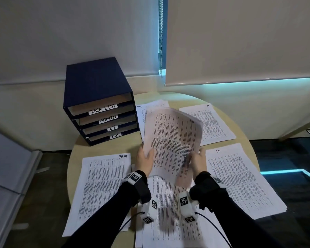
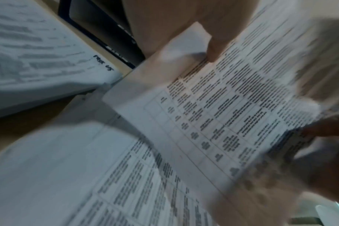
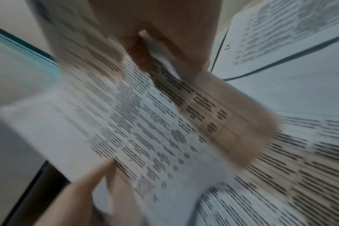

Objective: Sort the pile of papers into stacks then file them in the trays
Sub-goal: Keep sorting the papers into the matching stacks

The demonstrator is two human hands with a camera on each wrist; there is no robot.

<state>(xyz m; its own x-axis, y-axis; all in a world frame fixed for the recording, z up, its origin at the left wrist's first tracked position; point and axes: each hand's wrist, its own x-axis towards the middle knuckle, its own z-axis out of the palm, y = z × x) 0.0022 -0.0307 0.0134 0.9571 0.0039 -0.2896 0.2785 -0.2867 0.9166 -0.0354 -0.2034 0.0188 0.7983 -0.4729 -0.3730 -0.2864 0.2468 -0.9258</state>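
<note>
Paper is what we hold: a thin sheaf of printed sheets (image 1: 172, 140) raised above the worktop (image 1: 243, 140), over the unsorted pile (image 1: 168, 221) near us. Our left hand (image 1: 145, 161) pinches its lower left edge, our right hand (image 1: 198, 162) its lower right, fingers (image 3: 139, 50) curled onto the sheets. We judge it light, limp and slippery, so it bows and could fan apart; gripping both side edges keeps it flat. Four sorted stacks lie around, and the labelled trays (image 1: 104, 120) stand at the far left, apparently unfilled.
</note>
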